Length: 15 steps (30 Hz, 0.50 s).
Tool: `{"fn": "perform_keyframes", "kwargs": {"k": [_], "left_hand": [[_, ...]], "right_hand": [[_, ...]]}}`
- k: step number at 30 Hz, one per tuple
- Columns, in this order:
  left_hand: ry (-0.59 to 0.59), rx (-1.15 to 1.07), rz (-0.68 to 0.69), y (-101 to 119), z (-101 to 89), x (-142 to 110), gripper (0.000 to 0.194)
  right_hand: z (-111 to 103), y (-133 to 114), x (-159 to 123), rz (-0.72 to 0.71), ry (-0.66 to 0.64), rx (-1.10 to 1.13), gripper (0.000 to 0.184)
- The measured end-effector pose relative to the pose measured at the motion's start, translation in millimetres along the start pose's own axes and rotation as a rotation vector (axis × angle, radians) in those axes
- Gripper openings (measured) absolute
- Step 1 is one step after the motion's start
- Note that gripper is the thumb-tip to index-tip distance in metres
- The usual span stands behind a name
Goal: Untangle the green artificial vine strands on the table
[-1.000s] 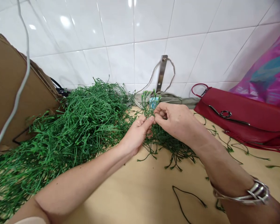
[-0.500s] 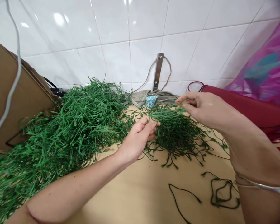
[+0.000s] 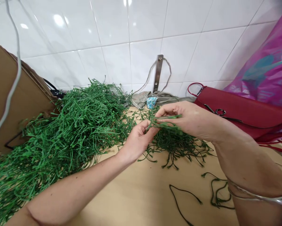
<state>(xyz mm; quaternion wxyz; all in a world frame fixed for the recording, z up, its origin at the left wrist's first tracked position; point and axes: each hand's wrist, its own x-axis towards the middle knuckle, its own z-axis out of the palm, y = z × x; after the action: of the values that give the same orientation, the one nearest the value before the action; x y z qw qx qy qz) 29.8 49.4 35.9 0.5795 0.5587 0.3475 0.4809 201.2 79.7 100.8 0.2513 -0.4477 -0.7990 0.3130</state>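
Observation:
My left hand [image 3: 139, 138] pinches a small bunch of light green cords [image 3: 166, 125] between thumb and fingers. The bunch points to the right, its frayed tips fanning out below my right thumb. My right hand [image 3: 190, 119] has its fingers closed at the base of that bunch, close to my left fingertips. Exactly which strands the right fingers grip is partly hidden. Beneath both hands lies a pile of darker green cords [image 3: 176, 147] with knotted, frayed ends. A much larger heap of bright green cords [image 3: 84, 116] spreads along the left, beside my left forearm.
Loose dark cords [image 3: 185, 191] lie on the wooden table [image 3: 122, 197] at the front right. Along the tiled wall are a blue-and-white cup-like item [image 3: 151, 102] and grey cloth. A red handbag [image 3: 244, 110] and purple bag [image 3: 268, 69] stand right; a cardboard box [image 3: 11, 103] stands left.
My right hand has moved left and slightly down, from the tips of the cords to beside my left fingers. More of the red handbag shows. My left hand stays nearly still.

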Motion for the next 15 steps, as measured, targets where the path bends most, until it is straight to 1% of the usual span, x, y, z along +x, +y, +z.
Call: {"fn": "perform_keyframes", "kwargs": {"k": [4, 6, 8, 10, 11, 13, 15], "left_hand": [[-0.002, 0.016, -0.007, 2, 1.3, -1, 0.034], [0.003, 0.035, -0.011, 1, 0.2, 0, 0.035], [-0.003, 0.056, -0.006, 0, -1.4, 1, 0.035], [-0.016, 0.069, 0.022, 1, -3.0, 2, 0.033], [-0.023, 0.073, 0.037, 2, -3.7, 2, 0.031], [-0.027, 0.077, 0.047, 4, -4.7, 2, 0.027], [-0.014, 0.063, 0.009, 4, -5.2, 2, 0.023]], "right_hand": [[-3, 0, -1, 0.03, -0.026, -0.006, 0.018], [-3, -3, 0, 0.037, -0.027, -0.073, 0.013], [-1, -7, 0, 0.048, 0.001, -0.179, 0.006], [1, -9, 1, 0.062, 0.055, -0.251, 0.005], [2, -10, 1, 0.07, 0.088, -0.239, 0.007], [3, -9, 1, 0.085, 0.122, -0.086, 0.011], [2, -5, 1, 0.083, 0.085, 0.124, 0.015]]}}
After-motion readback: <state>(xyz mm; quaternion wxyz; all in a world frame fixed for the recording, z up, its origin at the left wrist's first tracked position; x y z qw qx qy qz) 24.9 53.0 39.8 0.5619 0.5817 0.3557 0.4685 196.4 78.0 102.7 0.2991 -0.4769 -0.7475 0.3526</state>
